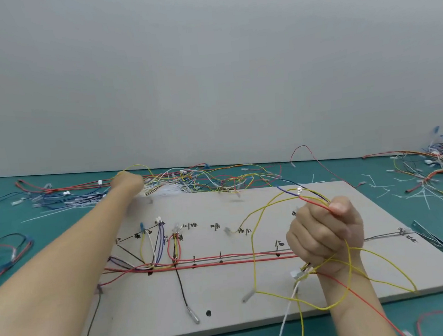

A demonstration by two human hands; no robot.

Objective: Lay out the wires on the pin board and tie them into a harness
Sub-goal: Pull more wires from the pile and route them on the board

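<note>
Wires (305, 269): a bunch of yellow, red, blue and white strands is being held above the right part of the pin board (226, 301), with loops hanging past its near edge.
Right hand (325, 231): it is being clamped round the bunch in a fist, the thumb pressing on a red strand.
Left hand (126, 184): it is being stretched past the far edge of the pin board into the loose pile (216, 180) on the worktop (45, 223). It is blurred, so its grip cannot be told.
Laid run (223, 257): red, yellow and dark wires are lying along the drawn line across the left and middle of the pin board.
Step in hand: laying out is judged to be under way, with tying apparently not yet begun.
Next move: one strand probably needs singling out of the bunch and routing round the pins. The tangled loops are likely to snag.
</note>
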